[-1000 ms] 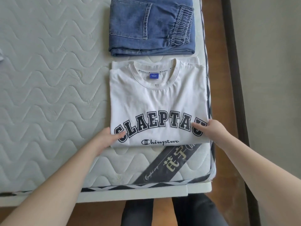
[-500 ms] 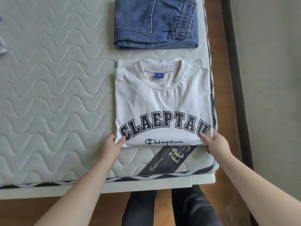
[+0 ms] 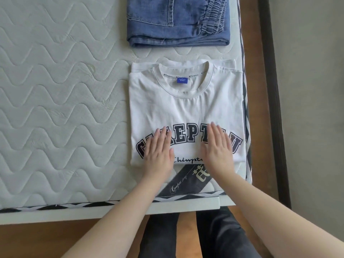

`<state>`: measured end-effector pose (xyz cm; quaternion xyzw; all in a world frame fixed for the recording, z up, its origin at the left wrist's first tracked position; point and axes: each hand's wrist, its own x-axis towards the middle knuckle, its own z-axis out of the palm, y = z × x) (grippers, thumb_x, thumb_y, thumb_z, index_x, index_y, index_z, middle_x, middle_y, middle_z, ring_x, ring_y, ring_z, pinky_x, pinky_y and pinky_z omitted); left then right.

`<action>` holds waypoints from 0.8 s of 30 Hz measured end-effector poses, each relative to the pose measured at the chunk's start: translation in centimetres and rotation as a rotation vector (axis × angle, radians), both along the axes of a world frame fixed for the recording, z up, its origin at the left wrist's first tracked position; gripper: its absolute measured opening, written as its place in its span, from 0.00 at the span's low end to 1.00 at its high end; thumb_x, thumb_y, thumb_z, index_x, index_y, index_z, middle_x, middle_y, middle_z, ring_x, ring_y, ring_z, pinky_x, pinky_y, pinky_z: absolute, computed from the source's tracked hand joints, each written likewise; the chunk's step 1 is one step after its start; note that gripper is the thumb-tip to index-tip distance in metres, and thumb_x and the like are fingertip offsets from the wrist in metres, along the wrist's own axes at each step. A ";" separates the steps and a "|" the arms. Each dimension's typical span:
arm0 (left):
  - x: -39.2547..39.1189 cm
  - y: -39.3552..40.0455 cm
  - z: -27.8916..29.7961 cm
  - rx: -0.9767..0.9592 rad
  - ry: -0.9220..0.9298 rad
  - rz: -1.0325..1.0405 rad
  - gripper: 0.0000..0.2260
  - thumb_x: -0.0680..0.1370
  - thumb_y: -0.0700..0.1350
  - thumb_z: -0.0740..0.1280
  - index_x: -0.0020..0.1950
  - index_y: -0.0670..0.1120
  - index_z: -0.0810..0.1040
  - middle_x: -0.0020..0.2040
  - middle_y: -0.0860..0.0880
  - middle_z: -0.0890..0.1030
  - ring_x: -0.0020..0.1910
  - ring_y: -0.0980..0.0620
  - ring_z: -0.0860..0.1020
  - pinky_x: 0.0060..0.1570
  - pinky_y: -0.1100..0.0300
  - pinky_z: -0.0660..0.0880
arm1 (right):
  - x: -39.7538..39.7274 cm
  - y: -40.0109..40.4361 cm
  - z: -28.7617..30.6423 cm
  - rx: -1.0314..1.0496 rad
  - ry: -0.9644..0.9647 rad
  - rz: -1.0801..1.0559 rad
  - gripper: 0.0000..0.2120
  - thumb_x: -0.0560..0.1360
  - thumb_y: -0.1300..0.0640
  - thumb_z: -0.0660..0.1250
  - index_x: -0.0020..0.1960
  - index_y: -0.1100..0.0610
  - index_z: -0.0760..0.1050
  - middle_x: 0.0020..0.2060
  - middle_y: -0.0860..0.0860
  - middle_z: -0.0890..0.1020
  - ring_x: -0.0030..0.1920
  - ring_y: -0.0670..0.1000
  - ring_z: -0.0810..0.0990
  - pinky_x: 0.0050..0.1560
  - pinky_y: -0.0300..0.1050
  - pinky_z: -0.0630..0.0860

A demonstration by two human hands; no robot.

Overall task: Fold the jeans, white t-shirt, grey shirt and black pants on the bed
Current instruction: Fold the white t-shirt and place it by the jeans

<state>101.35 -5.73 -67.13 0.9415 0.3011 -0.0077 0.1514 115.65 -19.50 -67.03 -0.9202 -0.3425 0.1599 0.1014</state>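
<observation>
Flat left hand [image 3: 158, 151], right hand [image 3: 217, 148] pressing white t-shirt [image 3: 186, 108]

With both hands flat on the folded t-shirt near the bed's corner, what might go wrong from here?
1. The t-shirt lies right at the mattress edge; a sideways push could slide it off.
2. The left hand and right hand press only the near part, so smoothing may push wrinkles toward the collar.
3. The jeans lie close beyond; a forward shove might bump them.
</observation>
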 end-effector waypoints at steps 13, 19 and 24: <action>-1.4 0.7 -3.8 -0.007 0.292 0.018 0.34 0.81 0.62 0.47 0.81 0.44 0.46 0.81 0.45 0.48 0.80 0.48 0.48 0.77 0.45 0.49 | 3.4 -3.5 -2.4 -0.288 0.048 0.103 0.36 0.81 0.34 0.41 0.80 0.53 0.38 0.80 0.49 0.42 0.79 0.47 0.38 0.77 0.45 0.37; 0.8 7.2 -2.0 -0.080 0.267 0.150 0.32 0.80 0.59 0.47 0.80 0.42 0.55 0.80 0.43 0.56 0.79 0.45 0.55 0.76 0.45 0.53 | 8.5 -0.1 -0.7 -0.228 0.074 0.068 0.35 0.80 0.36 0.38 0.81 0.55 0.44 0.80 0.50 0.47 0.79 0.47 0.42 0.78 0.45 0.40; 7.7 13.6 -1.5 -0.020 0.184 -0.009 0.30 0.81 0.57 0.45 0.80 0.43 0.56 0.80 0.45 0.56 0.79 0.46 0.54 0.77 0.47 0.50 | 13.3 7.2 -0.7 -0.095 0.085 0.157 0.32 0.81 0.39 0.43 0.81 0.54 0.45 0.80 0.49 0.49 0.79 0.48 0.44 0.78 0.45 0.41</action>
